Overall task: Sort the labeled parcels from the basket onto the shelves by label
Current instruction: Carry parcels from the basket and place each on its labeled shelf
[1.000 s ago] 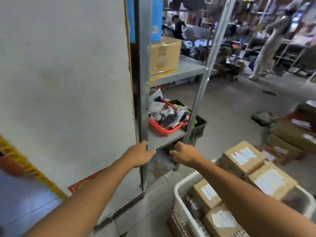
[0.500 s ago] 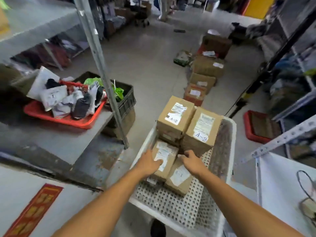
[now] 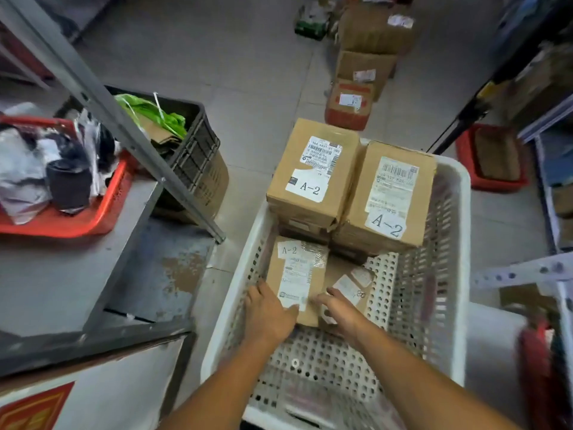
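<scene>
Two hands are reaching down into a white perforated basket (image 3: 459, 243) in the head view, both working at a small cardboard parcel (image 3: 294, 274) marked A-2 that is lying flat on the basket floor. The left hand (image 3: 266, 315) is pressing on the parcel's near left corner with its fingers curling round the edge, and the right hand (image 3: 341, 311) is lying just beside it with fingers spread flat over the parcel's right edge and the neighbouring parcel (image 3: 350, 287), whose label is too blurred to read; whether the right hand is actually gripping anything, I cannot tell. Just beyond the fingertips two larger boxes are sitting side by side, stacked above others: the left box (image 3: 310, 172) and the right box (image 3: 390, 193), each showing an A-2 label. Off to the left of the left hand a grey metal shelf (image 3: 62, 274) is carrying a red tray (image 3: 102, 212) of bagged items, with a black crate (image 3: 198, 156) on the floor behind the shelf's post. Far ahead of both hands, more cardboard boxes (image 3: 362, 69) are standing in a row on the floor
</scene>
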